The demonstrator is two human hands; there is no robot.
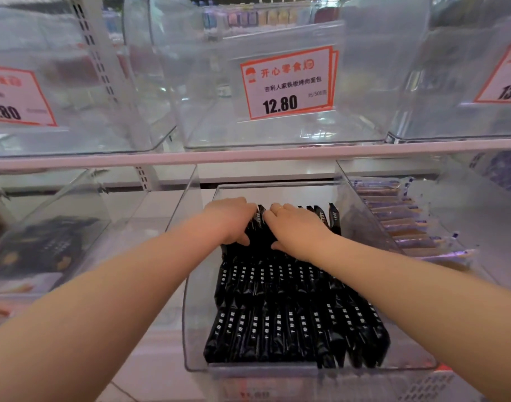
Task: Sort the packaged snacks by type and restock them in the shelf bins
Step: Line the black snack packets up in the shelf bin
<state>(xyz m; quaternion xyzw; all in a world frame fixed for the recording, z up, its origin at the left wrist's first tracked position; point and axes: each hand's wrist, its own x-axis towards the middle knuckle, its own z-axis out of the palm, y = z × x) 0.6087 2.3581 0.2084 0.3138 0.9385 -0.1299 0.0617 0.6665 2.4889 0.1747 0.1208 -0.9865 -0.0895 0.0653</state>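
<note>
Black packets (292, 309) fill the middle bin (190, 329), hands (263, 227) on the rear row.

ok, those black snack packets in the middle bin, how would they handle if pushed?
The black snack packets look glossy, so probably slippery. They are slim and stand on edge in rows, so likely to topple like dominoes. Both hands, left hand and right hand, press them together.

Both hands (266, 224) on black snack packets (295, 314)
</note>
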